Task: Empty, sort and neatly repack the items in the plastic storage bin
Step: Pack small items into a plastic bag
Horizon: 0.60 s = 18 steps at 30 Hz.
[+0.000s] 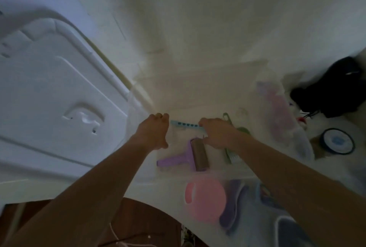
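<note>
The clear plastic bin (139,97) stands in the middle of a white surface. My left hand (155,131) curls over its left rim near the far corner. Inside the bin my right hand (215,133) pinches the right end of a light-blue strip with holes (185,124). Below it, on the bin floor, lie a purple lint roller (184,158) and a green brush (229,156), the brush partly hidden by my right wrist. The view is blurred.
A large white lid (51,88) lies at the left. In front of the bin are a pink round item (205,197) and a purple brush (231,209). To the right are a pink bagged item (277,116), a blue tape roll (337,141) and a black object (334,88).
</note>
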Each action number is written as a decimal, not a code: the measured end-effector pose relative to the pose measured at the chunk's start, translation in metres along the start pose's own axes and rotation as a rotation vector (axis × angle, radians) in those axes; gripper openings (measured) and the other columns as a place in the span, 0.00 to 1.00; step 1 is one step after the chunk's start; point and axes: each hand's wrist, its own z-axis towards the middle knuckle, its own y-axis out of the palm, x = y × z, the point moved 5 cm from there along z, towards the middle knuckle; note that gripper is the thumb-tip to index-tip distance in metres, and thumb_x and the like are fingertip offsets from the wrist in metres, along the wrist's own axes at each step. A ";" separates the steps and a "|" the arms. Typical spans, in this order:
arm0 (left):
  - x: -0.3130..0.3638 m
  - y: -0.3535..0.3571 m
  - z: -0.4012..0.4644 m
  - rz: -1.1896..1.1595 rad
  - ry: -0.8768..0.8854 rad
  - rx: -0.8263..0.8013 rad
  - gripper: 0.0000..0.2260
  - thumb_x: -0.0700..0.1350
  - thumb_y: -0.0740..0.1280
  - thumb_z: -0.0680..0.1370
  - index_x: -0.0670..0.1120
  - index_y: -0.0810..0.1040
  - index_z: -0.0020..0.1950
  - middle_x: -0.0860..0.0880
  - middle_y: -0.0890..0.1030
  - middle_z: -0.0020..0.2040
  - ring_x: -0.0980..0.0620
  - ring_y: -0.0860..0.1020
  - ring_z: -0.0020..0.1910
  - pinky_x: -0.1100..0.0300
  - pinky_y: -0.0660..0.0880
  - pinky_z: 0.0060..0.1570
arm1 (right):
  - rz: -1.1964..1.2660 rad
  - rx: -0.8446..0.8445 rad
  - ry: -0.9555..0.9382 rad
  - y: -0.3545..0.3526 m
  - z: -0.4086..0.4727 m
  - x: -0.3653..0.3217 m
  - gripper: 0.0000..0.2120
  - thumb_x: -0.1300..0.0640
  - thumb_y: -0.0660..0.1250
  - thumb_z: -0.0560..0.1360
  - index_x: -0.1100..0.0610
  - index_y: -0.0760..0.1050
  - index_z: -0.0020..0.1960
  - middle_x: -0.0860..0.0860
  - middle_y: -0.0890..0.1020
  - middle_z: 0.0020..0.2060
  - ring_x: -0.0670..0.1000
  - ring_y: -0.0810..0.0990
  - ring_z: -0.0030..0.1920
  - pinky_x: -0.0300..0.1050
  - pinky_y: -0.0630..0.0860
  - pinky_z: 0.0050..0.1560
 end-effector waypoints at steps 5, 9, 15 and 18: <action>-0.012 0.033 0.026 0.281 0.072 0.044 0.41 0.57 0.78 0.66 0.43 0.63 0.71 0.45 0.75 0.62 0.46 0.75 0.60 0.53 0.72 0.59 | -0.119 -0.066 -0.008 0.028 0.054 0.012 0.28 0.56 0.67 0.76 0.58 0.61 0.73 0.60 0.74 0.65 0.62 0.75 0.63 0.56 0.74 0.63; -0.013 0.041 0.039 0.293 0.088 0.071 0.30 0.48 0.72 0.71 0.43 0.66 0.69 0.44 0.73 0.61 0.45 0.75 0.59 0.52 0.72 0.58 | -0.398 0.074 0.040 0.032 0.065 0.021 0.22 0.58 0.66 0.75 0.57 0.66 0.68 0.57 0.74 0.58 0.60 0.75 0.58 0.53 0.72 0.55; -0.022 0.041 0.053 -0.318 -0.052 0.035 0.32 0.52 0.74 0.71 0.42 0.66 0.69 0.42 0.71 0.63 0.41 0.73 0.62 0.50 0.73 0.60 | -0.106 0.156 0.185 0.011 0.064 0.053 0.10 0.56 0.66 0.77 0.55 0.76 0.57 0.54 0.78 0.55 0.56 0.78 0.54 0.46 0.74 0.48; -0.016 0.042 0.062 -0.544 -0.056 0.033 0.35 0.53 0.75 0.71 0.43 0.63 0.71 0.41 0.70 0.65 0.41 0.72 0.64 0.50 0.71 0.63 | 0.065 0.205 0.191 -0.008 0.054 0.060 0.10 0.54 0.68 0.76 0.54 0.77 0.56 0.54 0.80 0.53 0.55 0.78 0.53 0.43 0.71 0.45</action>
